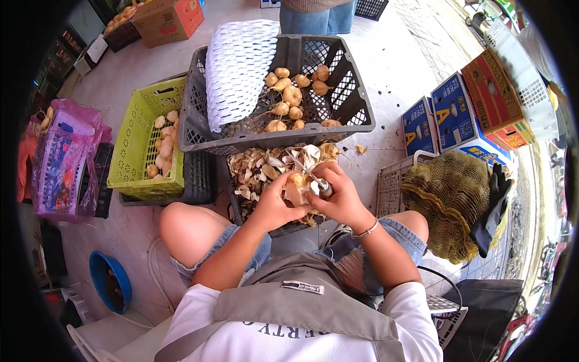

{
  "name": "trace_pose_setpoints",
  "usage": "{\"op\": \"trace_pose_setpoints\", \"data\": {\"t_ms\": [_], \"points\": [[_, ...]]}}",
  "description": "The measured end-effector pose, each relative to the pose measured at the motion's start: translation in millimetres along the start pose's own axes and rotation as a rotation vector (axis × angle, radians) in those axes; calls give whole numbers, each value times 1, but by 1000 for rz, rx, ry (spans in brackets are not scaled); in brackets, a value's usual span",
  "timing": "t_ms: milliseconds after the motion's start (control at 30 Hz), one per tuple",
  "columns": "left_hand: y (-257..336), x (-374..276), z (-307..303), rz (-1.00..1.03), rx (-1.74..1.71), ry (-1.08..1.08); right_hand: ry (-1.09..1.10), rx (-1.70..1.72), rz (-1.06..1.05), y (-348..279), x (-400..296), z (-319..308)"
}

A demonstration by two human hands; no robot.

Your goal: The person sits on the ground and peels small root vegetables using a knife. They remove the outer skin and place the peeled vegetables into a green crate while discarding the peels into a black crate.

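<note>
Between my knees, my left hand (277,203) is shut on a partly peeled jicama root (296,182), its skin brown on top and pale flesh showing below. My right hand (340,195) grips a small knife (310,171) whose blade points up and to the left; the fingers also touch the root. Beneath both hands, a dark crate is heaped with dry peelings (248,174). Just beyond stands a large black plastic crate (276,139) holding several unpeeled jicama roots (291,95). To the left, a yellow-green crate (131,135) contains several pale peeled roots (166,147).
White foam netting (239,68) drapes over the black crate. On the right are blue cartons (452,113), a mesh sack (445,203) and black gloves (491,210). A blue basin (110,283) sits at lower left. Another person's denim-clad legs (316,20) are ahead.
</note>
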State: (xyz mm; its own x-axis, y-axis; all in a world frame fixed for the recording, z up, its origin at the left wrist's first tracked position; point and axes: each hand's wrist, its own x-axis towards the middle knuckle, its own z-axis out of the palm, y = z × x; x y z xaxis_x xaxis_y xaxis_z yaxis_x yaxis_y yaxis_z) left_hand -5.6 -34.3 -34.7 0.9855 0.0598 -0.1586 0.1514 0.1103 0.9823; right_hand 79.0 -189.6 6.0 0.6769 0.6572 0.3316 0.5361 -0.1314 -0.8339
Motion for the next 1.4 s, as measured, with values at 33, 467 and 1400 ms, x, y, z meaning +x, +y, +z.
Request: {"op": "trace_pose_setpoints", "data": {"t_ms": [33,467,1400], "points": [[-3,0,0,14,25,-1,-15,-6,-19,-2,-1,0],[12,-3,7,16,291,-35,-53,-257,20,-3,-11,6],[0,-5,-5,23,-317,-22,-192,-451,-37,1,-18,1]]}}
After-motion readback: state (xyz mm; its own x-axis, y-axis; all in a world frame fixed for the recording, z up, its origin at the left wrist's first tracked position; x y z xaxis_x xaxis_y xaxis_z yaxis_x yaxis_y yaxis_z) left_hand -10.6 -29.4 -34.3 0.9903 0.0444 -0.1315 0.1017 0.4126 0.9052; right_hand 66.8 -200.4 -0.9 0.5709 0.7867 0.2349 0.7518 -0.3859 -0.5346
